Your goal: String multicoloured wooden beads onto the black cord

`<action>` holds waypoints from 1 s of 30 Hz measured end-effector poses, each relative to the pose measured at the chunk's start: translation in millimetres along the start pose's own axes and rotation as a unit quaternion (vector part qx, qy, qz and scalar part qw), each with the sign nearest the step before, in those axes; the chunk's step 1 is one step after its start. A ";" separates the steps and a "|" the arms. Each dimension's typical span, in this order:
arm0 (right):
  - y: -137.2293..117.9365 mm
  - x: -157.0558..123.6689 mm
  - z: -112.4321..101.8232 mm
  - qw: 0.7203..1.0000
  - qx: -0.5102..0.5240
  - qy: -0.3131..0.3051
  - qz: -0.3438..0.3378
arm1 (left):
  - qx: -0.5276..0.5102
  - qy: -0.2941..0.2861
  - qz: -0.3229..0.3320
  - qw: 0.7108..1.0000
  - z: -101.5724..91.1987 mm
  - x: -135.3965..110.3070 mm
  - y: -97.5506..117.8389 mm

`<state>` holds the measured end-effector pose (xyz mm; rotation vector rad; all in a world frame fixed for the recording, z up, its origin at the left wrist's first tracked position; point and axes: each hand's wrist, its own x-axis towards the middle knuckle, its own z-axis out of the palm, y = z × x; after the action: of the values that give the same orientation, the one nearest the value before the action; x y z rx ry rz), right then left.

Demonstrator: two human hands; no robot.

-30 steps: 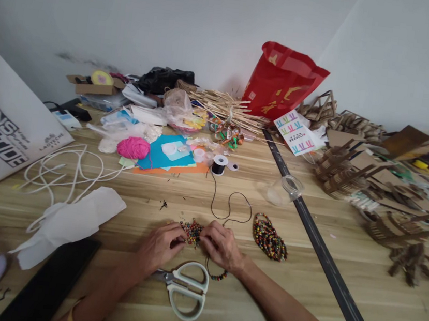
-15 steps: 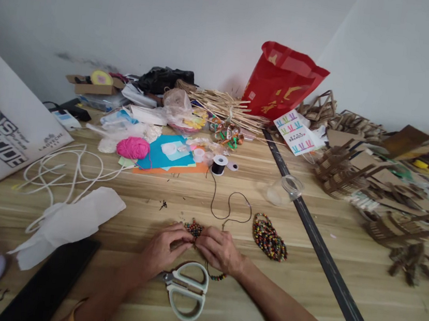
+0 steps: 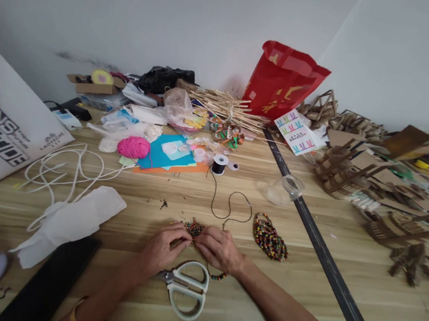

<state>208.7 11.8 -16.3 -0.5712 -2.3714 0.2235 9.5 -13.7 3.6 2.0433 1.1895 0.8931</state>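
My left hand (image 3: 162, 250) and my right hand (image 3: 218, 248) meet fingertip to fingertip on the wooden table (image 3: 298, 306), just below a small pile of coloured beads (image 3: 193, 227). Both hands are pinched shut; what the left holds is too small to make out. A thin black cord (image 3: 228, 206) runs from a spool (image 3: 219, 164) down to my right hand, and a short beaded length (image 3: 218, 276) hangs below that hand. White-handled scissors (image 3: 185, 288) lie right under my hands. A larger heap of strung beads (image 3: 269, 237) lies to the right.
White cord (image 3: 61, 167) and white paper (image 3: 70, 221) lie at left, beside a black slab (image 3: 48, 286). Pink yarn (image 3: 133, 147), blue card, a clear jar (image 3: 284, 189), a red bag (image 3: 282, 80) and cardboard models (image 3: 373, 169) crowd the back and right. A dark strip (image 3: 326, 268) crosses the table.
My hands have drawn closer together and slightly toward me, off the bead pile, with the fingertips now touching. Nothing else has moved.
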 end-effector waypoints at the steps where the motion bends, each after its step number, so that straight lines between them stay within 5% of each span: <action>1: 0.4 -0.4 0.4 1.000 0.000 0.000 0.002 | 0.000 0.002 -0.001 1.000 -0.3 0.1 -0.1; 14: 5.9 2.2 1.2 0.978 0.117 0.083 0.151 | 0.008 0.081 -0.051 0.995 -12.8 7.0 -21.1; 30: 11.0 1.8 1.8 0.949 0.148 0.122 0.252 | 0.148 -0.015 -0.068 0.986 -17.9 19.2 -25.8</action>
<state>210.0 22.4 -19.9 -0.9857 -1.8706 0.6820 -10.1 17.1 -0.9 2.1638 1.4992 0.6481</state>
